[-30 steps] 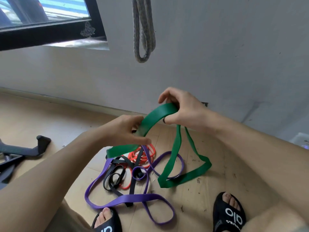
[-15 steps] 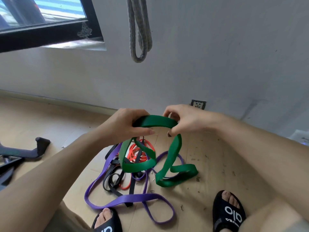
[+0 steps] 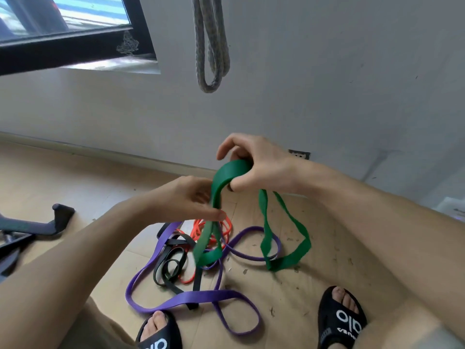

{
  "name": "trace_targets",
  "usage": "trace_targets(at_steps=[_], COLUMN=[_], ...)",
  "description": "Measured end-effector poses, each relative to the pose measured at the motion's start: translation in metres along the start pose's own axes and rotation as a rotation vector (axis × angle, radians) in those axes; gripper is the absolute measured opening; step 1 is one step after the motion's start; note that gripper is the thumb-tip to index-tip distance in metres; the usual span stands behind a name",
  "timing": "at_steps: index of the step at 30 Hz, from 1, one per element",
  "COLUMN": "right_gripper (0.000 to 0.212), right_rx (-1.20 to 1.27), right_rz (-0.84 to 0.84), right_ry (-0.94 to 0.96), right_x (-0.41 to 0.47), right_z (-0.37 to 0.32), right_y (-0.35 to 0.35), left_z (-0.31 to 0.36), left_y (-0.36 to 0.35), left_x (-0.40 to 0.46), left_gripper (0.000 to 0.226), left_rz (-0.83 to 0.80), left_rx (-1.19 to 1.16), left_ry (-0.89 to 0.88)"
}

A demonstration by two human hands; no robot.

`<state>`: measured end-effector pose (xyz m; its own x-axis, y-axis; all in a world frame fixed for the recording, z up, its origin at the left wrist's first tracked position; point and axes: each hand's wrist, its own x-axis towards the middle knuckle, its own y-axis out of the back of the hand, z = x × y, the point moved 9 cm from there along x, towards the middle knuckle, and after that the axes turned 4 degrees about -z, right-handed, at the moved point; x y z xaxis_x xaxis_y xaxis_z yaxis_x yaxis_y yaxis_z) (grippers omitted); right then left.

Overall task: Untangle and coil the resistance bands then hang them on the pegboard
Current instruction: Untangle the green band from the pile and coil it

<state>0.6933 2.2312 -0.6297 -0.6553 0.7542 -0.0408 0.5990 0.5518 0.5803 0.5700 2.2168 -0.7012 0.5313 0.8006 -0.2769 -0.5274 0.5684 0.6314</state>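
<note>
A wide green resistance band [image 3: 284, 258] hangs between my hands in two drooping loops above the floor. My right hand [image 3: 254, 167] is closed on its upper fold. Lower and to the left, my left hand [image 3: 191, 200] pinches the band where a strand drops down. Under them lies a tangle on the wooden floor: a long purple band [image 3: 181, 298], a black band [image 3: 168, 270] and a thin orange band [image 3: 214, 227]. A grey band [image 3: 210, 46] hangs doubled on the wall above. No pegboard is visible.
The grey wall stands right behind the pile, with a socket [image 3: 299, 154] low on it and a dark window frame [image 3: 75, 44] at upper left. Black equipment legs [image 3: 37, 226] lie on the floor at left. My two sandalled feet [image 3: 342, 318] flank the pile.
My right hand has lifted the green band's fold up and to the right, and my left hand has slid lower, so the band's loops hang longer and wider apart than half a second ago.
</note>
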Motion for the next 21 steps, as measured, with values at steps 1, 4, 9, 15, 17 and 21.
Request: trace_targets(at_steps=[1, 4, 9, 15, 17, 21], right_gripper=[0.046, 0.048, 0.048, 0.023, 0.018, 0.024], right_rx=[-0.019, -0.080, -0.104, -0.431, -0.417, -0.194], right_rz=[-0.005, -0.004, 0.041, -0.103, -0.096, 0.009], right_ry=[0.013, 0.025, 0.012, -0.161, -0.198, -0.171], right_x=[0.000, 0.000, -0.002, -0.004, -0.005, -0.004], right_z=[-0.005, -0.008, -0.002, 0.044, 0.053, 0.045], right_y=[-0.003, -0.003, 0.009, 0.010, 0.013, 0.025], left_z=[0.005, 0.016, 0.025, 0.029, 0.029, 0.016], left_y=[0.001, 0.010, 0.014, 0.025, 0.024, 0.022], left_x=[0.000, -0.001, 0.000, -0.004, -0.004, -0.001], left_gripper=[0.035, 0.044, 0.032, 0.027, 0.021, 0.018], left_rz=[0.022, 0.110, 0.156, 0.175, 0.166, 0.132], left_rx=[-0.096, -0.129, -0.113, -0.068, -0.041, -0.033], left_ry=[-0.029, -0.128, -0.185, -0.202, -0.209, -0.152])
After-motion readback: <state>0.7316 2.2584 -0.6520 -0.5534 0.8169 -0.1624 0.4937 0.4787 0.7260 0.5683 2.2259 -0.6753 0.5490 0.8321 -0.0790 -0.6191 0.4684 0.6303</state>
